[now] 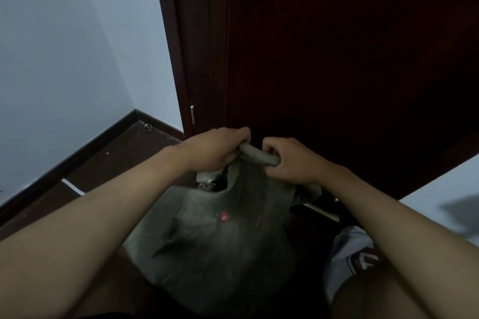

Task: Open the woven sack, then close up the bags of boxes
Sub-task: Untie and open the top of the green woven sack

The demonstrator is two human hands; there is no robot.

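- Head view: the woven sack [220,235], grey and dull, stands on the dark floor [108,163] in front of the person, between their two bare forearms and just before a dark red-brown door [337,59].
- The sack's top is gathered into a rolled band [255,154] that runs between the two hands.
- The left hand [217,149] has its fingers curled over the left end of that band, clenched on it from above.
- The right hand [290,160] grips the right end, fingers curled round the fabric and the thumb tucked under.
- Just below the left hand a small dark gap [220,185] shows in the sack's mouth; what lies inside is too dark to tell.
- A small red spot [223,216] shows on the sack's front face.
- To the right, beside the right forearm, lies a white bag [350,254] with dark red print, partly hidden.
- A pale blue wall [64,59] with a dark skirting board [77,155] fills the left.
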